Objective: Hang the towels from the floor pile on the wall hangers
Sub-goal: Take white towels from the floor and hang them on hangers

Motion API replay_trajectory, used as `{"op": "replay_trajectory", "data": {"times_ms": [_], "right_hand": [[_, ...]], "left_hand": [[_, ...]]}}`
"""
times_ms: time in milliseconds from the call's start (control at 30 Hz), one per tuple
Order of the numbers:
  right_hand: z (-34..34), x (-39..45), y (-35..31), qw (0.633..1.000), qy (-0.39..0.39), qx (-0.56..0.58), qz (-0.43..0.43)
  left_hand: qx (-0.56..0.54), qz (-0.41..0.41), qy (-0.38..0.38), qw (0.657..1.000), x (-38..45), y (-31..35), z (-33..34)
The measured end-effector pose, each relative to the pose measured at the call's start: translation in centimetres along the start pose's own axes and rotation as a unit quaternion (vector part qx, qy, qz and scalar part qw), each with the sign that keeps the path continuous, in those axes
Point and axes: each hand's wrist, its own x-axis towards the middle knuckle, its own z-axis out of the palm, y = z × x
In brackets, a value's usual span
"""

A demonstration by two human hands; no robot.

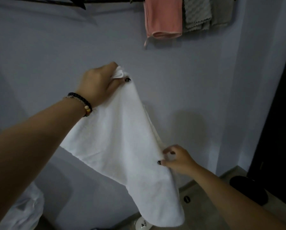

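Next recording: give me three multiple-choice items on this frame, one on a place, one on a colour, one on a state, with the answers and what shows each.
1. Where does the pink towel hang?
A. on the rack at the top of the wall
B. on the floor
C. over the left forearm

2. What colour is the towel in the hands?
A. pink
B. grey
C. white

3. How is the white towel held?
A. left hand alone
B. both hands pinch its edge
C. it lies flat on the floor

Answers: 1 A, it hangs from the dark rack beside the grey towels. 2 C, the cloth is plainly white. 3 B, the left hand grips the top corner and the right hand pinches lower down.
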Motion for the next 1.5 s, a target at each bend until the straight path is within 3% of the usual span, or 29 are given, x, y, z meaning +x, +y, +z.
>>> {"op": "replay_trajectory", "data": {"times_ms": [233, 433, 600, 767, 933, 1100, 1333, 1400, 1500], "right_hand": [[-3.0, -0.5, -14.2, 0.956, 0.065, 0.176, -0.224], [-2.0, -1.1, -17.6, 0.926, 0.041, 0.25, -0.28], [-1.2, -2.3, -18.7, 0.915, 0.016, 0.288, -0.282], [-0.6, -3.7, -18.3, 0.916, 0.034, 0.29, -0.276], [0.5, -4.4, -17.0, 0.924, 0.087, 0.312, -0.202], [1.8, -4.8, -15.8, 0.94, 0.085, 0.284, -0.17], [1.8, -4.5, -13.9, 0.949, 0.136, 0.253, -0.13], [1.5, -4.5, -12.9, 0.951, 0.15, 0.241, -0.123], [0.9, -4.5, -11.3, 0.951, 0.183, 0.223, -0.114]], "left_hand": [[-0.084, -0.021, -0.073, 0.994, -4.4, 1.3, 0.5], [-0.234, -0.155, -0.039, 0.959, -8.3, 2.7, -0.3], [-0.306, -0.179, 0.04, 0.934, -10.8, 3.3, -0.2], [-0.317, -0.194, 0.062, 0.926, -12.4, 4.5, -1.8], [-0.318, -0.181, -0.011, 0.93, -17.0, 4.2, -2.3], [-0.309, -0.177, -0.081, 0.931, -21.0, 3.3, -1.5], [-0.343, -0.203, -0.191, 0.897, -26.5, 3.8, 0.3], [-0.318, -0.214, -0.231, 0.894, -27.5, 3.9, 1.0], [-0.22, -0.195, -0.272, 0.916, -28.7, 4.3, 2.2]]}}
